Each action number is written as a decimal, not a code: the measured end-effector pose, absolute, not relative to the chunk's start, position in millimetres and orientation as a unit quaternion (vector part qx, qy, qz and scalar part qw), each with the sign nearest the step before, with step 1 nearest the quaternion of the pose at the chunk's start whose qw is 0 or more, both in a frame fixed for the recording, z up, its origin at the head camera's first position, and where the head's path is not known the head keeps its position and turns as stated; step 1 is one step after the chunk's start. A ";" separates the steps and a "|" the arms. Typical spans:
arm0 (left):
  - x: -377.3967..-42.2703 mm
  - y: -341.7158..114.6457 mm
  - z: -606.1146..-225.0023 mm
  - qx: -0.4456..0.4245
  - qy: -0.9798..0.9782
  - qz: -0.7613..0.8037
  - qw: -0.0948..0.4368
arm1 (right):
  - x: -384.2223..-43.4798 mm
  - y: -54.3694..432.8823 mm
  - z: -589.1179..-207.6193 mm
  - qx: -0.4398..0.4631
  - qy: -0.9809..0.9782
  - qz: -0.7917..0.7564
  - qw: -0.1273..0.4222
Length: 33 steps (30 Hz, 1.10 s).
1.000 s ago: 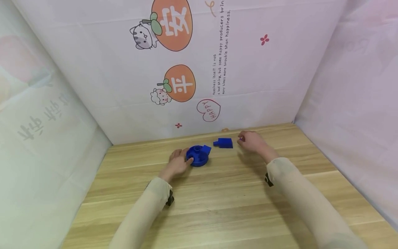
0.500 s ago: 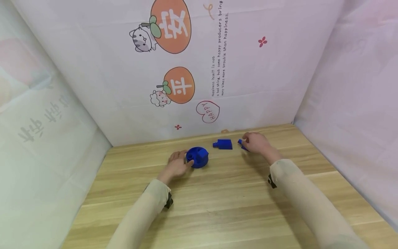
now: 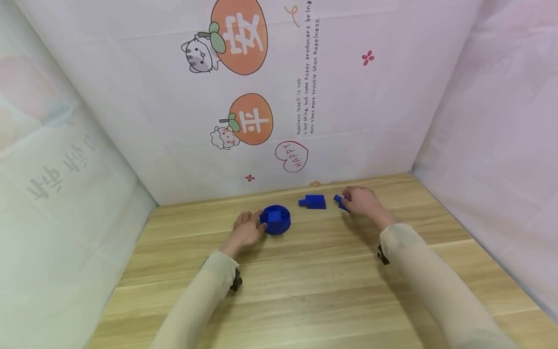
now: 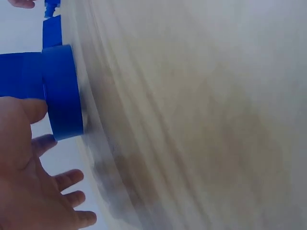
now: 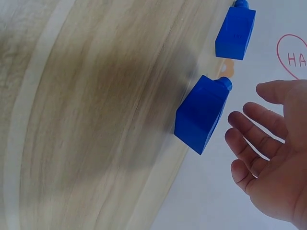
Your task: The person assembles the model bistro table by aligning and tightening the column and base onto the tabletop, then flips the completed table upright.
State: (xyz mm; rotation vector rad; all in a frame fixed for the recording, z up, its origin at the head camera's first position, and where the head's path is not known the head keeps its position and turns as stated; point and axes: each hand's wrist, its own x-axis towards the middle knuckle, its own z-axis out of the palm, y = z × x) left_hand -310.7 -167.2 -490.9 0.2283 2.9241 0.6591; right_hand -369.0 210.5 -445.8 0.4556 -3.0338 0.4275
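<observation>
In the head view, a round blue base (image 3: 279, 228) with recesses in its top stands on the wooden table. A blue block (image 3: 274, 216) is on the base, facing me. My left hand (image 3: 247, 230) holds the base's left side. In the left wrist view its thumb and index finger touch the base (image 4: 64, 93), the other fingers spread away. At the right, a blue block with a small round knob (image 5: 201, 115) rests tilted on the table. Beside it my right hand (image 3: 363, 201) hovers with loosely bent fingers; the right wrist view shows a gap between them.
Another knobbed blue block (image 3: 315, 201) lies between the base and the right hand, its knob toward the base. A printed white cloth (image 3: 348, 121) forms the wall behind the wooden table (image 3: 296, 291), with cloth walls at both sides.
The base has turned under my left hand, bringing its block from the right round to the front. My right hand has shifted slightly right, uncovering the knobbed block beside it.
</observation>
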 end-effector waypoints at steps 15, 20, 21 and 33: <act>-312.6 -170.5 -490.8 0.097 0.969 0.226 0.035 | -371.2 211.1 -450.8 0.153 -0.979 0.136 0.025; -308.7 -167.3 -487.0 0.091 0.967 0.233 0.045 | -369.9 211.1 -449.1 0.145 -0.980 0.135 0.030; -308.6 -166.4 -487.5 0.090 0.970 0.223 0.044 | -369.6 210.7 -448.8 0.144 -0.980 0.137 0.030; -309.2 -156.2 -493.4 0.066 0.977 0.192 0.069 | -368.4 206.7 -452.4 0.147 -0.979 0.141 0.027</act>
